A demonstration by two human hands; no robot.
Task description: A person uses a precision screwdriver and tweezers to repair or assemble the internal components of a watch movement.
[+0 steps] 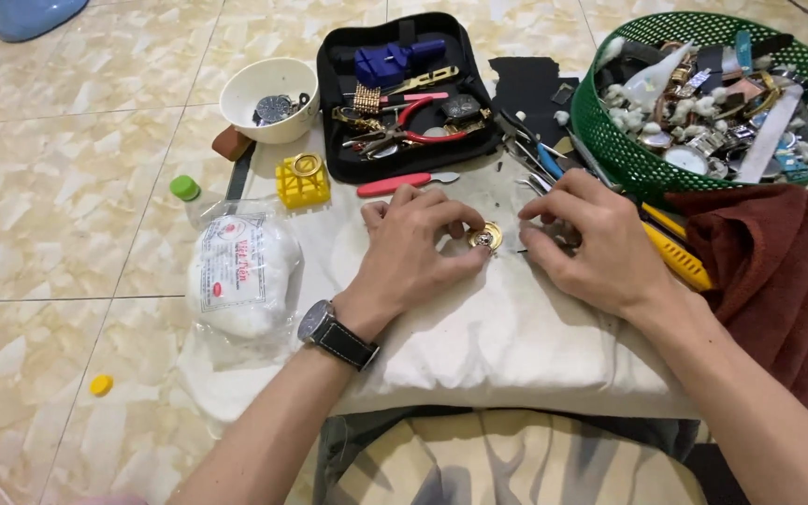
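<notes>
A small round gold-coloured watch case [484, 239] is pinched between the fingertips of the left hand [415, 243], which is curled around its left edge; the case rests on a white cloth-covered cushion [479, 337] near the middle of the scene. The right hand [586, 245] is set just to the right of the case, its fingers bent and drawn together at the tips; whether something thin is gripped there cannot be told. A dark-faced wristwatch on a black strap [332, 332] is worn on the left wrist.

Just beyond the hands, a red-handled flat tool [402, 182] is laid on the cushion, and a yellow gridded plastic block [302, 180] topped by a gold ring is seen to its left. Farther off, an open black zip case of small tools [404, 93] is placed, with a white round bowl [269, 98] holding watch parts to its left. At the far right, a green plastic mesh basket [628, 159] is heaped with watches and straps, and a dark red towel [769, 271] is bunched near it. Yellow-handled tools [677, 254] are partly covered by the right hand. A clear bag of white cotton wool [243, 273] lies to the left on the beige tiled floor [58, 206].
</notes>
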